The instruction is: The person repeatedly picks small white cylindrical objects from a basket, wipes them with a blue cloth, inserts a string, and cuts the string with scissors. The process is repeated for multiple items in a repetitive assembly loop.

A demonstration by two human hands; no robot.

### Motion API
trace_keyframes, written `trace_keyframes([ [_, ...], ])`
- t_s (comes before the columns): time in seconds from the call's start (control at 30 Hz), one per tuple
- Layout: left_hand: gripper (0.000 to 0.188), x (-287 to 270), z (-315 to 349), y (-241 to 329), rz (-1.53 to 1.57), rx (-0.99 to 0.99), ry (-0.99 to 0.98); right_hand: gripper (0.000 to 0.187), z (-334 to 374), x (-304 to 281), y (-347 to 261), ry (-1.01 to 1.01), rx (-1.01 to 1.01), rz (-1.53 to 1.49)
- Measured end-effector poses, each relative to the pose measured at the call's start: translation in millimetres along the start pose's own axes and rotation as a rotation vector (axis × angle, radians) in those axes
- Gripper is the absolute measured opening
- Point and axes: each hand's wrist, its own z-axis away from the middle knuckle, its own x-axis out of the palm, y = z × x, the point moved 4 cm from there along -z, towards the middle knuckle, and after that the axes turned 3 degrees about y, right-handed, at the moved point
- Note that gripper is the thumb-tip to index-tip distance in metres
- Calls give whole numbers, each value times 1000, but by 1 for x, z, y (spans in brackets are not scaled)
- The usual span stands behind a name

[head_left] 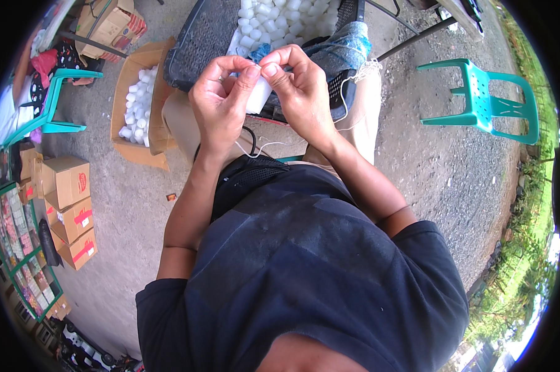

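My left hand (223, 87) and my right hand (296, 88) meet over my lap, in front of a dark plastic crate (196, 43). Thumbs and forefingers of both are pinched together at the top of a white, roughly cylindrical piece (259, 97). The piece shows between the two thumbs, partly covered by them. Anything finer between the fingertips is too small to tell. Thin white string (269, 144) runs loosely across my lap below the hands. The crate holds many small white cylinders (280, 23).
A blue cloth or net (348, 46) and a bundle of white strings (368, 69) lie at the crate's right. An open cardboard box (119, 102) of white cylinders stands left. Green plastic chairs (478, 93) flank me; stacked cartons (71, 208) are at far left.
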Motion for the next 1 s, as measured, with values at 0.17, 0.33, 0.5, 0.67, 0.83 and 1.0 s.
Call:
trace_keyframes([
  [0.17,11,5,6,1,68,10,33,12,0,2,1,20,-26,-78],
  [0.33,10,7,7,13,116,88,108,12,0,6,-4,-9,-32,-86],
  [0.5,11,-2,8,6,74,10,50,11,-1,6,-5,-45,-19,-99],
  [0.67,11,-4,6,4,181,-103,-78,12,-12,1,-14,-196,-143,108],
  [0.83,19,1,6,-3,270,-224,-158,10,-13,-2,-31,-280,-371,467],
  [1.0,18,4,10,-12,384,-305,-163,10,-3,-7,-17,-196,-64,213],
])
